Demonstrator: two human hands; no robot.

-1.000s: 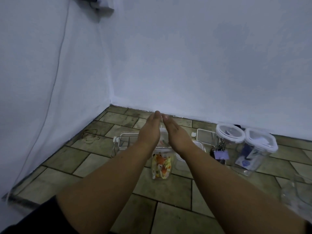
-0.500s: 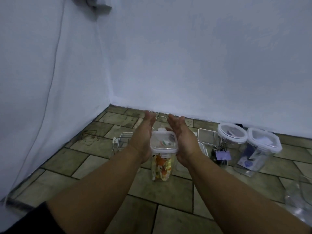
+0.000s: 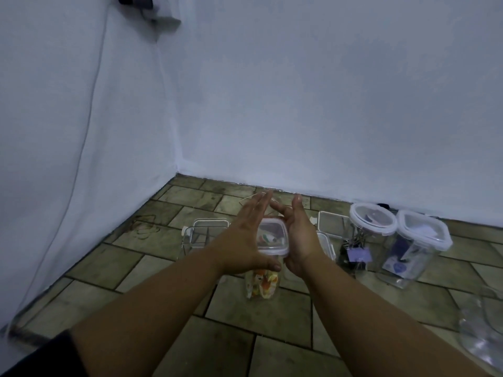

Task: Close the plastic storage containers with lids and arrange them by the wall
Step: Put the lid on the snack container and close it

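We see clear, glossy plastic in the container (image 3: 262,284) and a smooth, translucent plastic lid (image 3: 273,235) on it. The round jar (image 3: 372,219) shines the same. Floor tiles (image 3: 152,270) look matt and rough; the wall (image 3: 299,104), matt paint.

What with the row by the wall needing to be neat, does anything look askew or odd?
Nothing looks spilled or broken. The square-lidded container at the far right seems to lean, though the wide lens may cause that. A clear container behind the left hand appears to have no lid.
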